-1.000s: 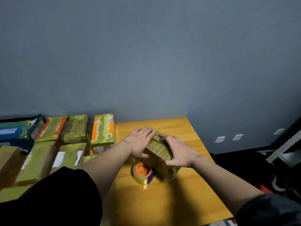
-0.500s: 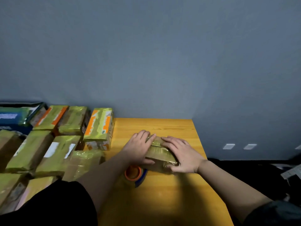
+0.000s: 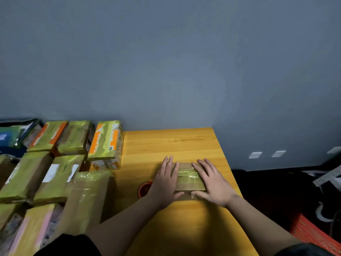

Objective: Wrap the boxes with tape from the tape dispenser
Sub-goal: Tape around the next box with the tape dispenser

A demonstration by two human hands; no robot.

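Observation:
A small brown box (image 3: 188, 179) with yellowish tape across its top lies flat on the wooden table (image 3: 171, 143). My left hand (image 3: 165, 182) lies flat on the box's left side, fingers straight. My right hand (image 3: 212, 182) presses flat on its right side, thumb along the near edge. An orange tape roll (image 3: 144, 188) sits just left of my left hand, mostly hidden behind the wrist.
Several taped boxes (image 3: 60, 174) fill the table's left side, one with orange print (image 3: 106, 143) at the back. A grey wall rises behind. The table's right edge drops to a dark floor with a red mat (image 3: 311, 231).
The box was tilted up on an edge between my hands; now it lies flat on the table with both palms pressed on top. The view has shifted left and down.

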